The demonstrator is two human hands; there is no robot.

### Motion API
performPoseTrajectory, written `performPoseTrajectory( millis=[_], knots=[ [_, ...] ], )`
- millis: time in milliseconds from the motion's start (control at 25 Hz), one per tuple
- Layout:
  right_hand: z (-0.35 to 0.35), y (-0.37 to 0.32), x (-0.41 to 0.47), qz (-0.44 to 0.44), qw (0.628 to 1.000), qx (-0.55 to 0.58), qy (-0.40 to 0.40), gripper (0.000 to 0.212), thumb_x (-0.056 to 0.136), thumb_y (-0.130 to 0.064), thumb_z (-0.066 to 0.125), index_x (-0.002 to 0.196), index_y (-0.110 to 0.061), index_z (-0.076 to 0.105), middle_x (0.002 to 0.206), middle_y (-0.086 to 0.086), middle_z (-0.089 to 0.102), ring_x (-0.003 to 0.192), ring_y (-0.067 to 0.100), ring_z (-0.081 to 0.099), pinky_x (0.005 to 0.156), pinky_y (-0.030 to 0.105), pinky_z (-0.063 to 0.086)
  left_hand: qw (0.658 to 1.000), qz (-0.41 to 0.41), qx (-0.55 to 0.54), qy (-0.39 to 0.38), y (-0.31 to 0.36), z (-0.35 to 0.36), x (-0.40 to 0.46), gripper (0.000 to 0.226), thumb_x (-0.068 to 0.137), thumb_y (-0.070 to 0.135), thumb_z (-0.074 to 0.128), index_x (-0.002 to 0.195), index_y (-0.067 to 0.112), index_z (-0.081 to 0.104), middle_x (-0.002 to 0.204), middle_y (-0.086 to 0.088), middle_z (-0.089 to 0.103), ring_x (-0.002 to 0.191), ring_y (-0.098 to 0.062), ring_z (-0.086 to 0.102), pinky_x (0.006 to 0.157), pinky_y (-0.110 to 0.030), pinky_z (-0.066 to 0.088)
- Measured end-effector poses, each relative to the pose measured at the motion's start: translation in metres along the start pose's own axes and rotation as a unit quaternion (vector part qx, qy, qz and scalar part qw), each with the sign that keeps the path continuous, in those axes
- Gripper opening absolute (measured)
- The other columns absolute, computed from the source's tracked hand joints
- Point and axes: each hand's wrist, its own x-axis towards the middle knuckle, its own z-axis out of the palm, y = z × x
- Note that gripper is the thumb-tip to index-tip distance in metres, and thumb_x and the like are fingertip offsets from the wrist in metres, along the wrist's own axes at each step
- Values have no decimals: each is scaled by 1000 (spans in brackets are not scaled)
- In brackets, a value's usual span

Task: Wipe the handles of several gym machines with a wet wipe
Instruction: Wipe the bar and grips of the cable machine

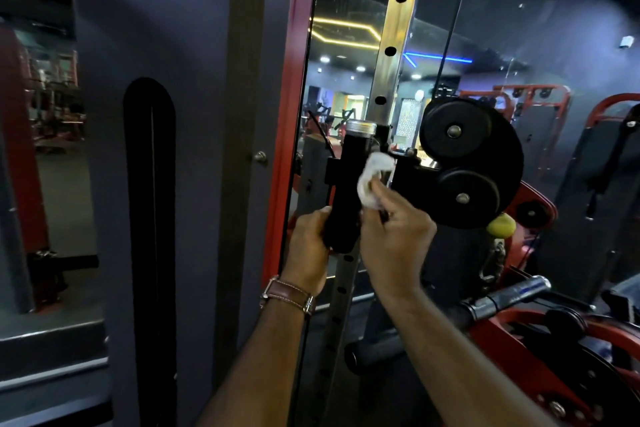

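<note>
The left hand (311, 246), a brown leather watch strap (289, 295) on its wrist, curls around the lower end of the black handle (349, 194) on the cable machine's sliding carriage, which rides a perforated steel upright (398, 28) beside a red frame post (294, 80). The right hand (394, 239) pinches a crumpled white wet wipe (372, 180) between thumb and fingertips and presses it against the handle's right side, just below its silver cap (361, 127). Two black pulley wheels (457, 132) sit just right of the handle, with a yellow ball stop (501, 224) beneath them.
</note>
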Motion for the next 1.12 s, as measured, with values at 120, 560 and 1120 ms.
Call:
performPoseTrajectory(
  millis=[120, 560, 1120],
  knots=[
    [12, 0, 26, 147, 986, 69, -36, 19, 90, -4, 64, 101, -10, 78, 68, -9, 57, 57, -1, 48, 53, 24, 40, 999, 16, 37, -8, 1, 2, -2, 46, 98, 30, 36, 78, 21, 76, 78, 3, 71, 76, -10, 64, 69, -28, 48],
    [-12, 5, -11, 220, 965, 91, -110, 21, 89, -2, 69, 85, -21, 78, 72, -2, 72, 68, 6, 64, 59, 31, 53, 993, 55, 97, 49, -26, -5, -10, 68, 100, 63, 37, 103, 5, 73, 101, -26, 70, 100, -44, 66, 90, -59, 52],
    [-15, 51, 8, -67, 921, -248, -293, 15, 77, 7, 66, 78, -7, 71, 80, 4, 69, 78, 21, 66, 66, 23, 49, 985, -130, -110, 4, -51, -1, -22, 47, 110, 33, 21, 143, 18, 50, 139, -1, 62, 136, -18, 51, 119, -39, 32]
  ],
)
